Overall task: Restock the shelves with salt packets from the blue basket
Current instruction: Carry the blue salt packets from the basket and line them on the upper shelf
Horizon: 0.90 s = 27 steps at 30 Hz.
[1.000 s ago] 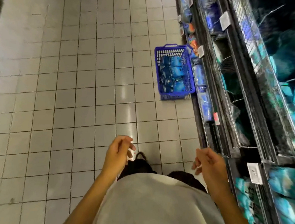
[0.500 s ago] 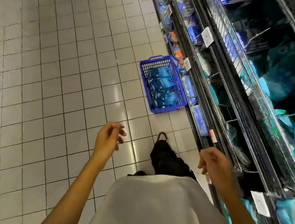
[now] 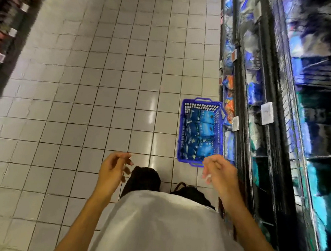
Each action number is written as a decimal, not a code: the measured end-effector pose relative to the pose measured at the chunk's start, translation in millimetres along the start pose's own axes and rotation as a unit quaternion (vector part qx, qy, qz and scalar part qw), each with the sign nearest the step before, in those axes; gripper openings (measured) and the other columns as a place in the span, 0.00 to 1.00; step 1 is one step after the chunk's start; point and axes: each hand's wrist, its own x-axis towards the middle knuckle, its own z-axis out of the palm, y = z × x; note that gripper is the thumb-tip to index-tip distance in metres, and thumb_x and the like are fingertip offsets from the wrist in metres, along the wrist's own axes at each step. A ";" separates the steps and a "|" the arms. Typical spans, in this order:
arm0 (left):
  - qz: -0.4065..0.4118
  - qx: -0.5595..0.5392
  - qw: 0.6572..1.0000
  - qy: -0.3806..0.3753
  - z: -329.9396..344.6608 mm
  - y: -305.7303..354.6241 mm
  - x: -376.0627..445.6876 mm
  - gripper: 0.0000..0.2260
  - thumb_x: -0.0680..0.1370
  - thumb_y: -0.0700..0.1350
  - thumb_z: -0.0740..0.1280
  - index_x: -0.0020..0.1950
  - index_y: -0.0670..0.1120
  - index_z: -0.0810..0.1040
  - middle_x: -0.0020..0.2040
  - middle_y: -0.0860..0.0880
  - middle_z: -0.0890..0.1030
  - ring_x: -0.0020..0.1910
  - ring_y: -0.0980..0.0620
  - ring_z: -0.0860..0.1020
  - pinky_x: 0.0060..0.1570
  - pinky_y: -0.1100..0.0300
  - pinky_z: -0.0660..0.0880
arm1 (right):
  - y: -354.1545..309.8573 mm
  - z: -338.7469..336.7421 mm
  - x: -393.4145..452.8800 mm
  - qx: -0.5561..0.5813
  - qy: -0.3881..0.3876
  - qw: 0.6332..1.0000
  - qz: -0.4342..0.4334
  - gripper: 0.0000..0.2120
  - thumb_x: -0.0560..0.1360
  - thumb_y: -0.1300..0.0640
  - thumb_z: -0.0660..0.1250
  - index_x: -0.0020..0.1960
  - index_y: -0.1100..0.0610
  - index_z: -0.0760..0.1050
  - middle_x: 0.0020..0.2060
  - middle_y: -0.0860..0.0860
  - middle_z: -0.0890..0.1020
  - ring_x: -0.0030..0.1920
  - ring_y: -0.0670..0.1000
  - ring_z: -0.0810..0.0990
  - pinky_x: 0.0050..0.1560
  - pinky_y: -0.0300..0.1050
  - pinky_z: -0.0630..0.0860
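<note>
1. Head view (only cam): person stands in a tiled aisle, blue basket (image 3: 200, 131) on the floor (image 3: 102, 100) just ahead-right, pushed up against the foot of the shelves (image 3: 264, 134).
2. Salt packets (image 3: 198, 136) = blue bags stacked inside the basket, looks close to full. None in either hand, so restock cycle is at the reach-for-basket stage (my read).
3. Left hand (image 3: 111, 170): empty, fingers loosely curled, thumb apart from them, hanging over bare floor, well left of the basket.
4. Right hand (image 3: 219, 176): fingers half-curled, holding nothing I can see; blurred pale streak at the fingertips, can't tell what it is. Hand overlaps the basket's near-right corner in frame; touching or not, can't tell.
5. Shelves run along the right, dark wire fronts w/ white price tags (image 3: 266, 113); blue and teal bags inside, heavy blur, labels unreadable.
6. Risks (judgement):
 - basket sits low, feet near it → could kick or trip on it when stepping in.
 - soft bags stacked loose → grabbing several at once may drop one.
 - similar blue packs on several tiers → wrong-slot placement likely if tags aren't checked.
</note>
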 end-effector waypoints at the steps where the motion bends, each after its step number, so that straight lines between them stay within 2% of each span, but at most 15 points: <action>1: -0.004 -0.004 1.000 0.006 1.0 3.4 8.7 0.09 0.85 0.46 0.62 0.52 0.48 0.81 0.43 0.47 0.84 0.32 0.57 0.80 0.28 0.66 0.75 | -10.3 5.7 12.9 -0.003 -0.010 1.000 -0.005 0.08 0.80 0.63 0.65 0.42 0.61 0.77 0.26 0.50 0.77 0.29 0.49 0.75 0.28 0.37 0.71; 6: -0.021 0.001 1.000 0.007 4.4 28.7 71.3 0.08 0.84 0.46 0.62 0.52 0.48 0.80 0.42 0.50 0.84 0.33 0.58 0.80 0.28 0.65 0.75 | -52.0 44.1 78.8 0.003 -0.018 1.000 -0.024 0.09 0.80 0.63 0.65 0.42 0.61 0.76 0.25 0.49 0.78 0.27 0.47 0.76 0.27 0.38 0.73; 9: -0.023 0.019 0.999 -0.023 10.1 52.5 126.9 0.09 0.85 0.44 0.61 0.52 0.46 0.80 0.40 0.49 0.84 0.34 0.55 0.80 0.28 0.64 0.74 | -69.4 69.2 119.2 0.010 -0.002 1.000 -0.002 0.09 0.80 0.61 0.65 0.40 0.58 0.76 0.25 0.49 0.78 0.28 0.51 0.77 0.24 0.42 0.72; 11: -0.028 0.051 0.997 -0.058 17.8 72.7 165.0 0.09 0.85 0.42 0.60 0.52 0.45 0.80 0.41 0.47 0.83 0.35 0.52 0.79 0.28 0.63 0.74 | -79.7 83.2 141.9 0.023 0.034 0.999 0.012 0.10 0.80 0.60 0.66 0.39 0.57 0.76 0.24 0.50 0.77 0.28 0.54 0.75 0.25 0.43 0.71; 14: -0.039 0.107 0.984 -0.138 35.6 103.1 212.6 0.10 0.85 0.43 0.60 0.52 0.45 0.80 0.43 0.45 0.83 0.36 0.50 0.79 0.29 0.62 0.74 | -94.3 97.2 163.7 0.038 0.087 0.995 0.029 0.12 0.75 0.51 0.65 0.39 0.59 0.75 0.25 0.51 0.78 0.28 0.53 0.75 0.26 0.42 0.73; 16: -0.030 0.136 0.972 -0.191 52.4 121.5 241.0 0.10 0.85 0.44 0.60 0.52 0.46 0.81 0.41 0.47 0.84 0.36 0.51 0.80 0.31 0.62 0.74 | -96.6 101.3 175.8 0.061 0.120 0.990 0.045 0.13 0.74 0.51 0.65 0.39 0.61 0.75 0.26 0.52 0.77 0.28 0.52 0.74 0.27 0.41 0.73; 20: -0.028 0.194 0.943 -0.268 96.8 144.3 288.8 0.10 0.85 0.44 0.60 0.51 0.45 0.80 0.40 0.48 0.84 0.34 0.54 0.80 0.30 0.63 0.74 | -80.2 101.5 197.5 0.122 0.174 0.973 0.087 0.10 0.81 0.63 0.65 0.40 0.62 0.74 0.26 0.53 0.76 0.30 0.53 0.73 0.26 0.43 0.70; 23: -0.046 0.244 0.918 -0.310 136.3 135.6 312.4 0.11 0.85 0.46 0.60 0.49 0.46 0.80 0.41 0.48 0.84 0.33 0.55 0.79 0.28 0.63 0.71 | -53.6 99.1 219.4 0.137 0.207 0.960 0.130 0.10 0.80 0.63 0.64 0.40 0.59 0.75 0.26 0.52 0.78 0.29 0.52 0.76 0.25 0.41 0.71; 27: -0.062 0.293 0.886 -0.354 194.6 87.1 346.8 0.11 0.84 0.45 0.60 0.45 0.49 0.79 0.39 0.51 0.84 0.31 0.60 0.79 0.28 0.68 0.71 | 12.2 101.1 269.0 0.141 0.232 0.947 0.169 0.09 0.81 0.62 0.63 0.42 0.59 0.77 0.27 0.52 0.79 0.28 0.51 0.77 0.25 0.42 0.72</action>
